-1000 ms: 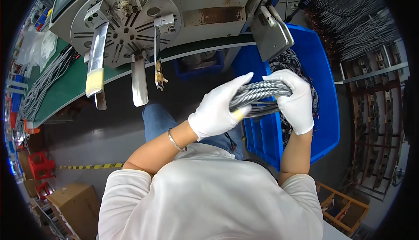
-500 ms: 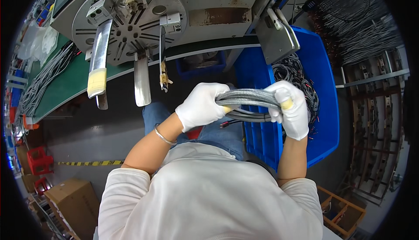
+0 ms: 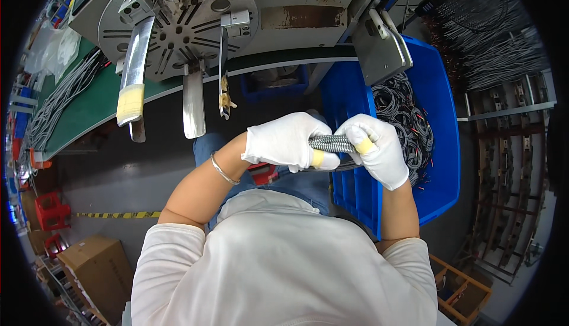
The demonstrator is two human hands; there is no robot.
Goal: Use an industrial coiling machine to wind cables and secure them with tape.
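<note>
Between my white-gloved hands is a coil of grey braided cable (image 3: 333, 143); only a short stretch of its strands shows. My left hand (image 3: 290, 142) is closed round the coil's left side, its thumb along the lower edge. My right hand (image 3: 376, 151) grips the right side close by, fingers curled over the strands. Yellow tape wraps a digit on each glove. Most of the coil is hidden by the gloves. Both hands are above my lap, just left of a blue bin (image 3: 441, 148).
Several coiled cables (image 3: 403, 124) lie in the bin. Ahead on the left stands a round slotted metal plate (image 3: 172, 42) with projecting metal arms, one tipped with yellow tape (image 3: 130, 104). A bracket (image 3: 379, 53) overhangs the bin. More grey cables (image 3: 65, 98) lie on the green bench (image 3: 77, 121).
My hands have come closer together, the left moving right and the right shifting slightly left. Less of the cable coil shows between them. The view has shifted slightly.
</note>
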